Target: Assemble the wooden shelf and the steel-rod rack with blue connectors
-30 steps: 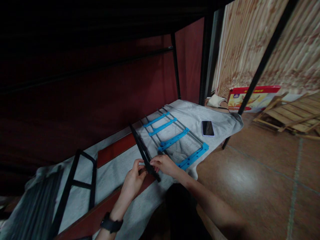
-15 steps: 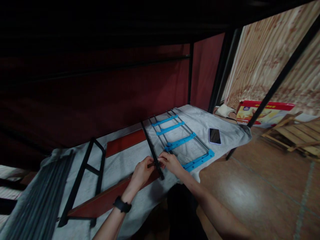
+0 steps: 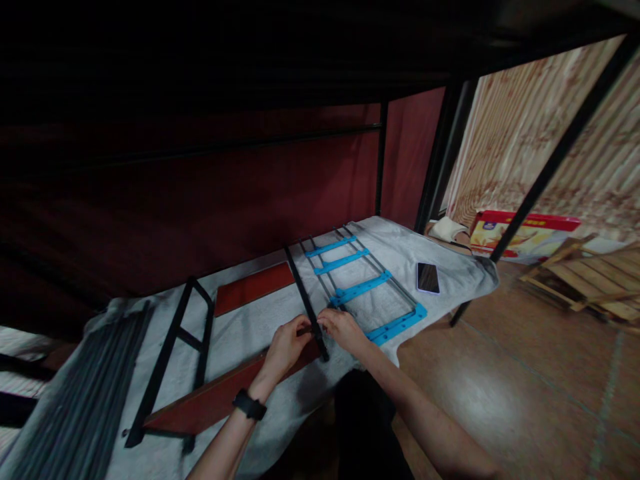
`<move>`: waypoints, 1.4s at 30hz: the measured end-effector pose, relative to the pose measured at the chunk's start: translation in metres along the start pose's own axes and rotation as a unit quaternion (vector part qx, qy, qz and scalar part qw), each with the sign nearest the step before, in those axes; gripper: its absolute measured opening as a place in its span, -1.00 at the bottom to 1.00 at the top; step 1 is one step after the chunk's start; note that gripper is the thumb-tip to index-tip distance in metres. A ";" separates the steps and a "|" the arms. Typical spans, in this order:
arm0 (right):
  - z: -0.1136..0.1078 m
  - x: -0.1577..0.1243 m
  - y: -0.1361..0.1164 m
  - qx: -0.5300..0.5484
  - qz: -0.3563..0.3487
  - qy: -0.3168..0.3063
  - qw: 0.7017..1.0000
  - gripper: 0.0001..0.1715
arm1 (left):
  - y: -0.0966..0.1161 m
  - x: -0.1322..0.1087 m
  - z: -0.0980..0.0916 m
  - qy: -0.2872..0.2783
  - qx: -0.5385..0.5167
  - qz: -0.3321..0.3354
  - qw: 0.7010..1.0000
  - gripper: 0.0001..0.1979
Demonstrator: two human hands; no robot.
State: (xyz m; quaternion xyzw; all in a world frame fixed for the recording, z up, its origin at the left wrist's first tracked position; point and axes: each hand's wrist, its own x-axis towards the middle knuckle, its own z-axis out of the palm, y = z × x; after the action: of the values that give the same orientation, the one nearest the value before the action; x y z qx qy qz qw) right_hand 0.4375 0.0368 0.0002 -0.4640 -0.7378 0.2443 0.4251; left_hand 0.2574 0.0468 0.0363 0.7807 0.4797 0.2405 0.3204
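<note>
A black metal bar [image 3: 302, 283] lies across the ends of two reddish-brown boards, the far board [image 3: 255, 288] and the near board [image 3: 220, 395]. My left hand [image 3: 289, 343], with a dark watch on its wrist, is closed at the bar's left side by the near board's end. My right hand [image 3: 343, 328] is closed at the bar's right side, fingertips meeting the bar. Whatever small part the fingers pinch is hidden. At the boards' left end stands a black metal frame [image 3: 173, 353] with a crossbar.
Right of my hands lies a rack of grey rods with blue plastic brackets [image 3: 363, 288]. A phone [image 3: 428, 277] rests on the grey cloth [image 3: 385, 240]. Several dark tubes [image 3: 85, 393] lie at left. A wooden folding piece [image 3: 590, 277] and a colourful box [image 3: 523, 235] are on the floor.
The view has shifted slightly. My right hand's fingers have moved a little at the bar's right side, while my left hand stays at the same joint.
</note>
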 end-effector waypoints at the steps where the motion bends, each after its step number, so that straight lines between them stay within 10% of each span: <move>1: 0.000 0.000 -0.001 0.006 0.011 -0.003 1.000 -0.75 | 0.000 0.000 0.000 -0.001 0.003 0.000 1.000 -0.88; 17: 0.020 -0.003 -0.003 -0.087 0.134 0.025 0.987 -0.67 | 0.007 -0.002 -0.002 0.001 0.063 -0.013 0.998 -0.55; 28: 0.032 -0.002 -0.004 0.070 0.213 0.082 0.971 -0.62 | 0.003 -0.008 0.002 -0.005 0.132 -0.007 0.991 -0.46; 42: 0.023 -0.010 0.003 0.154 0.174 0.033 0.972 -0.84 | 0.014 -0.016 0.004 0.001 0.210 -0.016 0.978 -0.79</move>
State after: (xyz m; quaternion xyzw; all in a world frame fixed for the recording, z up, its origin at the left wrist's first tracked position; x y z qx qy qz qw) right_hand 0.4219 0.0299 -0.0183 -0.5219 -0.5851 0.4096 0.4664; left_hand 0.2617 0.0270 0.0428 0.8228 0.5319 0.1302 0.1524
